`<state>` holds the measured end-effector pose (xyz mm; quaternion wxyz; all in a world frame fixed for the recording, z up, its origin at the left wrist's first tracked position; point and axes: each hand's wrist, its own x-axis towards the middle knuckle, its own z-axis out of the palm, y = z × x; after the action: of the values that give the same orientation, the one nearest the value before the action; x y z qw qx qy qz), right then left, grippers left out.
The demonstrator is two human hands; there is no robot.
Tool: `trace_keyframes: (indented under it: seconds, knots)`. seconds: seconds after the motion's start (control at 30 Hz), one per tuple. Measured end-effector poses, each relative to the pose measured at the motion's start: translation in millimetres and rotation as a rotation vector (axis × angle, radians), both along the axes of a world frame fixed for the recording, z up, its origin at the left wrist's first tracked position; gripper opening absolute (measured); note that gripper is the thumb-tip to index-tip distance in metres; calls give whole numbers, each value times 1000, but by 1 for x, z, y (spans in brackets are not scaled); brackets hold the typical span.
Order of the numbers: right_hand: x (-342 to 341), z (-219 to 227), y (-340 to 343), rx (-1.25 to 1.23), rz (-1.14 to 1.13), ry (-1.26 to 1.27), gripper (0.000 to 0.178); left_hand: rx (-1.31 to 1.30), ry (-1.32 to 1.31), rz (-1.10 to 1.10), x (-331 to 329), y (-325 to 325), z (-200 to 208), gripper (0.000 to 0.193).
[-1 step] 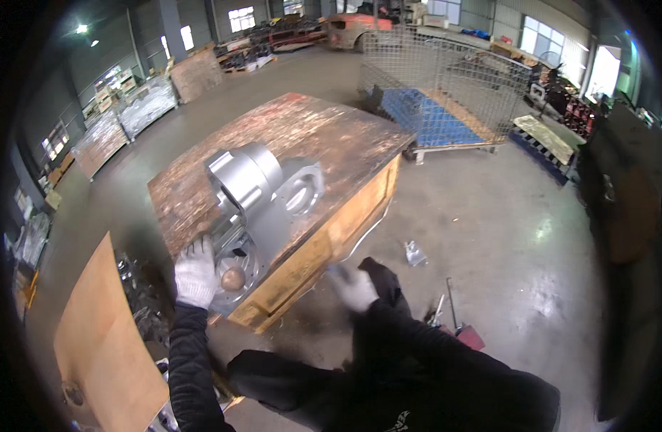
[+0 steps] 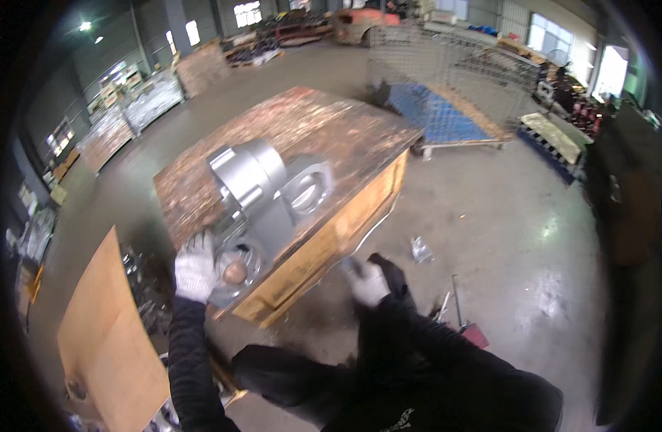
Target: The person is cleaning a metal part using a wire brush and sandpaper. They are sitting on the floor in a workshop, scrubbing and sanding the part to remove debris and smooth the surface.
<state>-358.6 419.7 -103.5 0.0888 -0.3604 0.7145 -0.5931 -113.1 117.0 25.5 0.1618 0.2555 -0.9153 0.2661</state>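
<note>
A silver metal casting (image 2: 275,225), with a thick round barrel and round flanges, lies on a worn wooden table (image 2: 201,167). My left hand (image 2: 195,268), in a white knit glove, is at the casting's near left end, its fingers bent over the edge. Close beside it, a round brownish thing (image 2: 235,272) shows in the opening of the near flange. To the right of the table's front side, my gloved right hand (image 2: 370,285) is closed around a small grey-blue thing (image 2: 351,266), blurred and mostly hidden. A thin white cord or hose (image 2: 377,225) runs along the table side toward it.
A wire mesh cage (image 2: 457,86) with a blue panel (image 2: 431,115) stands beyond the table. At left, a bent tan sheet (image 2: 111,345) borders a bin of metal parts. A clear plastic bag (image 2: 421,249) and a red-ended tool (image 2: 475,335) lie on the floor.
The whole view has shifted slightly, so the table and casting appear a little farther right. My right hand appears slightly farther right too. My left hand stays at the casting.
</note>
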Motion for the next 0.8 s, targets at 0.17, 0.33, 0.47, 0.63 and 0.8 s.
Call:
trace_keyframes:
  seconds: [0.17, 0.33, 0.47, 0.63, 0.8]
  knots:
    - [-25, 10, 3, 175, -41, 62, 34, 153, -88, -12, 42, -41, 21, 77]
    - [-28, 18, -50, 204, 30, 259, 39, 231, 116, 7, 38, 3, 48, 64]
    - [-34, -8, -85, 342, -64, 341, 32, 433, 895, -324, 15, 13, 64, 44]
    - [-33, -21, -102, 467, -107, 216, 30, 305, 810, -302, -56, 44, 143, 41]
    - [4, -24, -119, 481, -91, 124, 37, 305, 734, -115, -99, 29, 136, 29]
